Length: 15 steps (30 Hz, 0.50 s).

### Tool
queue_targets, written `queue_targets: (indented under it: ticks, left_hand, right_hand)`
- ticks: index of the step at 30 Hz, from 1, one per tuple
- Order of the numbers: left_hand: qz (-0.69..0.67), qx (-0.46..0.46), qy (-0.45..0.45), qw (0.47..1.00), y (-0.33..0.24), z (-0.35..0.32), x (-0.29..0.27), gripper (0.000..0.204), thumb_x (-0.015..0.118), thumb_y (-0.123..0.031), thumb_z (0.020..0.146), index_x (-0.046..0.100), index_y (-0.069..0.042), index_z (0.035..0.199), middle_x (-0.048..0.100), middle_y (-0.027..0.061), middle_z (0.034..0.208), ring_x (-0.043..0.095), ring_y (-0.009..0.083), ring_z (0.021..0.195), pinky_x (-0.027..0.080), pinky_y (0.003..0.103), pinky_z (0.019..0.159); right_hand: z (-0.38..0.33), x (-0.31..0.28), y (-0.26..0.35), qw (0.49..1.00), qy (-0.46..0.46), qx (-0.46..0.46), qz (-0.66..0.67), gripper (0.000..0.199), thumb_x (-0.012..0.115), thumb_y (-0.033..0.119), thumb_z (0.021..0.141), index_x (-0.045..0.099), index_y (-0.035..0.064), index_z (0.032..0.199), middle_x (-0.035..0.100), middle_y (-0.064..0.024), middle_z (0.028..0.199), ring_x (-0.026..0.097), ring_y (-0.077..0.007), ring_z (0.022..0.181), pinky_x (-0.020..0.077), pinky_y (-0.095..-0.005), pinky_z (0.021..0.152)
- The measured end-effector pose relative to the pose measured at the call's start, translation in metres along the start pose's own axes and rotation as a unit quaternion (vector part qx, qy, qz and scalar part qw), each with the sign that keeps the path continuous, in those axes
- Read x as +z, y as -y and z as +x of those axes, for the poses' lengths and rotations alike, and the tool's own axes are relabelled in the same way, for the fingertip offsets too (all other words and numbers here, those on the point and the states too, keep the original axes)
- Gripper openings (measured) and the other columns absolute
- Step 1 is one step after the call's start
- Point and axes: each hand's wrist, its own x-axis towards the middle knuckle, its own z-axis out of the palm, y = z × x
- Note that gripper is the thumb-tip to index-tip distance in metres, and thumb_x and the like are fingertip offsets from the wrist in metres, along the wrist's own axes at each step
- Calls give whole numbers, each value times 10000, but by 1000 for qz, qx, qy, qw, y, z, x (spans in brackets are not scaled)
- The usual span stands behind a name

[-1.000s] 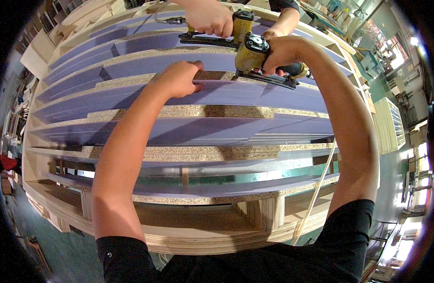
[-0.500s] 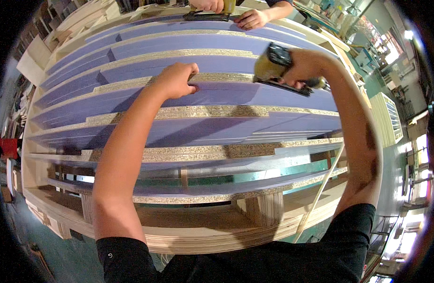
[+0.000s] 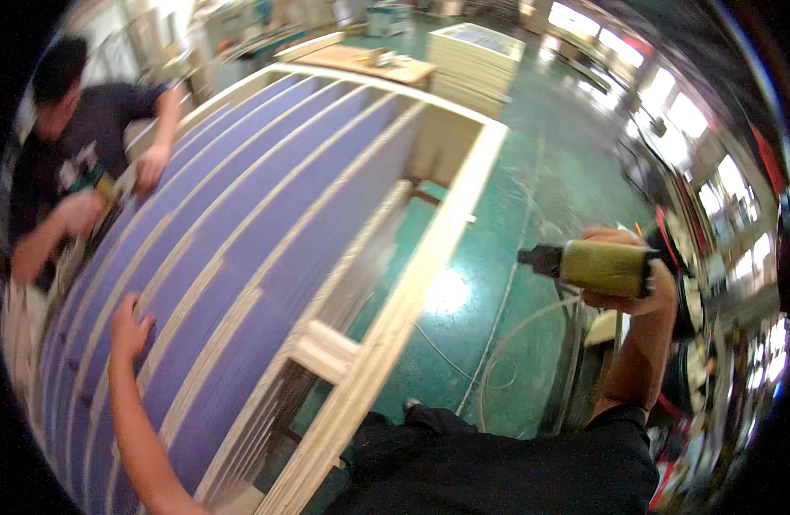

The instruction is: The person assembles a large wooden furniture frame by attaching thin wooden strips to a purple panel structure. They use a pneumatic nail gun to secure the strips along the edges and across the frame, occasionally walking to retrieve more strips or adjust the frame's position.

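Nail gun (image 3: pixel 602 268) has been swung from above the purple-faced strips (image 3: pixel 326 249) to beyond the near edge of the wooden frame (image 3: pixel 398 311), over green floor (image 3: pixel 541 197), and is gripped by the right hand (image 3: pixel 661 287). Left hand (image 3: pixel 130 328) has been kept over the strips, thumb and fingers parted, apparently empty; contact cannot be told. With the nail gun off the frame, work on the strips is judged interrupted.

Grn flr (image 3: pixel 558 176) — wd tbl (image 3: pixel 339 58) — stack (image 3: pixel 472 75)
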Motion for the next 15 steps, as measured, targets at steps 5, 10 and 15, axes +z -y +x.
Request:
queue_targets:
  ticks: [5, 10, 15]
  left_hand:
    - [-32, 21, -60, 997, -56, -18, -6, 520, 681, -147, 936, 514, 22, 1398, 532, 212, 1425, 529, 376, 1306, 410, 461, 1099]
    - [38, 24, -143, 989, -116, -96, -22, 313, 623, -186, 987, 623, 35, 1209, 620, 174, 1216, 618, 318, 1109, 477, 428, 993]
    - [-98, 300, -75, 946, -331, -300, -1, 337, 697, -144, 925, 683, -28, 1241, 679, 179, 1143, 628, 298, 1044, 511, 414, 933]
  right_hand:
    - [-180, 32, -136, 964, -97, 198, 149, 535, 859, 227, 831, 656, 66, 1299, 739, -40, 1058, 682, -151, 921, 568, -341, 823]
    - [-353, 152, -280, 820, -298, 440, 211, 456, 850, 269, 836, 657, 25, 1169, 694, -55, 889, 618, -156, 692, 523, -325, 662]
    - [-575, 182, -318, 626, -427, 571, 315, 334, 804, 245, 880, 648, 11, 1060, 671, -68, 817, 631, -154, 588, 494, -331, 478]
